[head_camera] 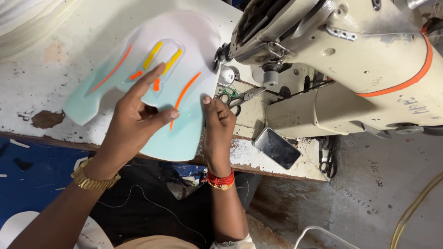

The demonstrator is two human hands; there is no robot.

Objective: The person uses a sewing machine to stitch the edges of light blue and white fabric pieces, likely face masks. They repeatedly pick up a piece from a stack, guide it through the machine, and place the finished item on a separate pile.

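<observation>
Head view, looking down at my two hands on a sewing bench. My left hand [134, 117] lies flat on a pale blue and white panel [177, 133], forefinger stretched toward its orange and yellow strips [161, 57], thumb spread to the right; these fingers [150, 76] are open and press the piece down rather than grip it. My right hand [218, 127] stands at the panel's right edge, its fingers curled and the thumb tip on the rim; whether they pinch the edge or only steady it I cannot tell. The panel rests on the worn white surface [41, 78], its upper right corner just beside the needle area [221, 55] of the cream sewing machine [350, 60], its lower edge overhanging the front of the surface toward me. Green-handled snips [233, 96] lie on the machine bed just right of my right hand; a dark phone [277, 147] lies near the front edge, and black scissors [326, 159] hang beside it. Judged from this position, the coloured strips already sit on the panel, though any stitching along them is too fine to make out. The piece appears aligned to the needle but not yet under it, so the machine seam seems still to come.
</observation>
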